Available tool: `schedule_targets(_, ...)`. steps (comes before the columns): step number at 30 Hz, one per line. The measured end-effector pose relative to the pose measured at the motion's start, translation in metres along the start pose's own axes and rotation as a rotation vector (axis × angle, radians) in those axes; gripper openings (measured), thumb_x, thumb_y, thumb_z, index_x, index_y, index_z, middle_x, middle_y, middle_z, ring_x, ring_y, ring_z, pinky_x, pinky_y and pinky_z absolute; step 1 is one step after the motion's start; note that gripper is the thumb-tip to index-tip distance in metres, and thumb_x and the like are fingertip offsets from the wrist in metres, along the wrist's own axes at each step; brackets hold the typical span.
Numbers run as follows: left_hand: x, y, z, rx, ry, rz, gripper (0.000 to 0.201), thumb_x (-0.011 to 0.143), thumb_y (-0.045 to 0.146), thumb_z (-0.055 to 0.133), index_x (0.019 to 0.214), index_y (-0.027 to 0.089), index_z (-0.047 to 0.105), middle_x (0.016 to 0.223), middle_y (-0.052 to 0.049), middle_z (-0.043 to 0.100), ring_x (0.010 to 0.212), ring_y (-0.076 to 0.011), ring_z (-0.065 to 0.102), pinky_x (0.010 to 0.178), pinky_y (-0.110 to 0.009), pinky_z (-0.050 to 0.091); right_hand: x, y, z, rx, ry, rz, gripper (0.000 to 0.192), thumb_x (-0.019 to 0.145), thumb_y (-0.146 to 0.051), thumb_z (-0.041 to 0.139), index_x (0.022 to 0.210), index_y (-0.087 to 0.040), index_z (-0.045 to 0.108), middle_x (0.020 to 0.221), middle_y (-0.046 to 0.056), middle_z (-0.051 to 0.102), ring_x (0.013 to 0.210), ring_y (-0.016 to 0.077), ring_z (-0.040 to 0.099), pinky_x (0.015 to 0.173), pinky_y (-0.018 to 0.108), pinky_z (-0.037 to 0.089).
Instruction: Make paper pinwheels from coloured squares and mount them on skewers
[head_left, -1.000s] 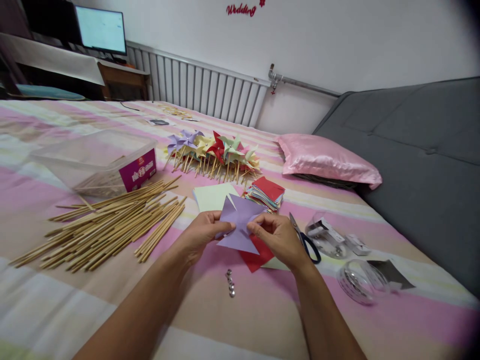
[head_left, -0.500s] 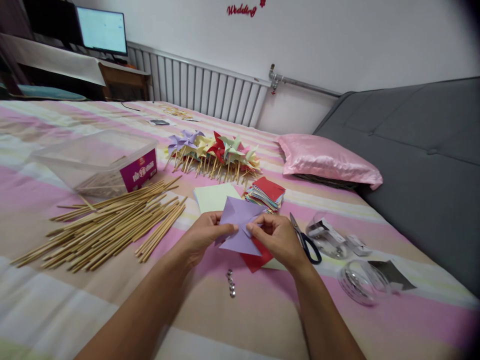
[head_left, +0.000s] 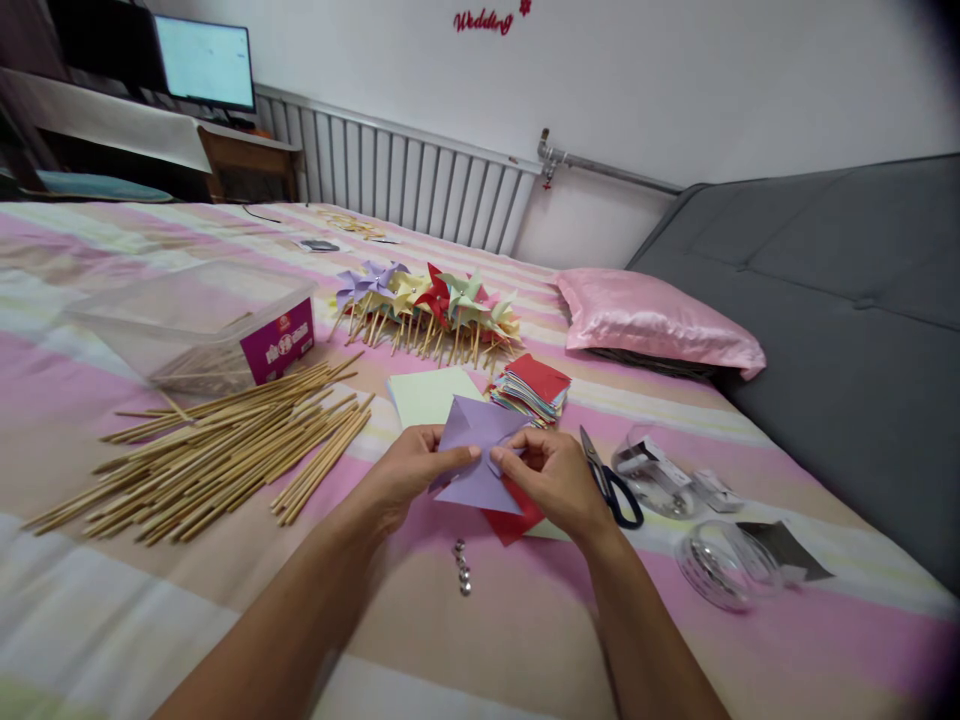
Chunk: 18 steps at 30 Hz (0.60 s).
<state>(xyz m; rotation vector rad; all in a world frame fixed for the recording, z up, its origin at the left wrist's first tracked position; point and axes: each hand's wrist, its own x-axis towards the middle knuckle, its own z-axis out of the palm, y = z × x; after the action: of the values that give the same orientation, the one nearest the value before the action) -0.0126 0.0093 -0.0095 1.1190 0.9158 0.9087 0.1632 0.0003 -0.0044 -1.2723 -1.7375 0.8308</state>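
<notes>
A bed with a pink, cream and tan striped cover carries the work. Above it, near its middle, the left hand and right hand each pinch the purple paper square — fingers closed on its folded points. A red sheet lies just beneath. Bamboo sticks spread to the left, beside a clear plastic box; finished pinwheels lie further back. Scissors rest right of the hands. A pink pillow sits against the grey headboard — a white radiator lines the wall.
</notes>
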Motion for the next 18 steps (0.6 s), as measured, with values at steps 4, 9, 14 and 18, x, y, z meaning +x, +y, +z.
schedule_targets(4, -0.0007, 0.0012, 0.0018, 0.001, 0.024, -0.033, 0.035, 0.059, 0.040, 0.073, 0.074, 0.010, 0.066, 0.061, -0.003, 0.061, 0.050, -0.0092, 0.048, 0.048, -0.020, 0.029, -0.0009, -0.0001, 0.0005, -0.011, 0.011, -0.008, 0.022, 0.076, -0.036, 0.059, 0.067, -0.016, 0.063, 0.065, 0.004, 0.065, 0.057, 0.0143, 0.059, 0.051, 0.023, 0.045)
schedule_targets(9, -0.0012, 0.0015, 0.0029, -0.005, 0.013, -0.029, 0.033, 0.059, 0.037, 0.073, 0.078, 0.011, 0.068, 0.068, -0.004, 0.065, 0.057, -0.0120, 0.055, 0.055, -0.022, 0.036, -0.0016, 0.0008, 0.0021, -0.020, 0.019, -0.012, 0.023, 0.076, -0.038, 0.059, 0.067, -0.016, 0.062, 0.063, 0.003, 0.064, 0.056, 0.0137, 0.058, 0.051, 0.022, 0.044)
schedule_targets(14, -0.0008, 0.0006, 0.0028, 0.001, 0.041, -0.039, 0.033, 0.059, 0.033, 0.074, 0.082, 0.011, 0.070, 0.070, -0.005, 0.068, 0.064, -0.0153, 0.059, 0.061, -0.024, 0.041, -0.0015, -0.0001, 0.0040, -0.058, 0.068, -0.047, 0.022, 0.076, -0.037, 0.060, 0.068, -0.017, 0.062, 0.062, 0.002, 0.062, 0.054, 0.0117, 0.055, 0.049, 0.021, 0.042)
schedule_targets(18, -0.0010, 0.0006, 0.0036, -0.014, 0.074, -0.028, 0.032, 0.057, 0.029, 0.076, 0.082, 0.011, 0.071, 0.073, -0.006, 0.069, 0.067, -0.0167, 0.061, 0.064, -0.025, 0.044, -0.0016, -0.0043, 0.0040, -0.038, 0.102, -0.072, 0.017, 0.074, -0.034, 0.062, 0.074, -0.017, 0.061, 0.064, 0.001, 0.061, 0.052, 0.0102, 0.053, 0.049, 0.021, 0.042)
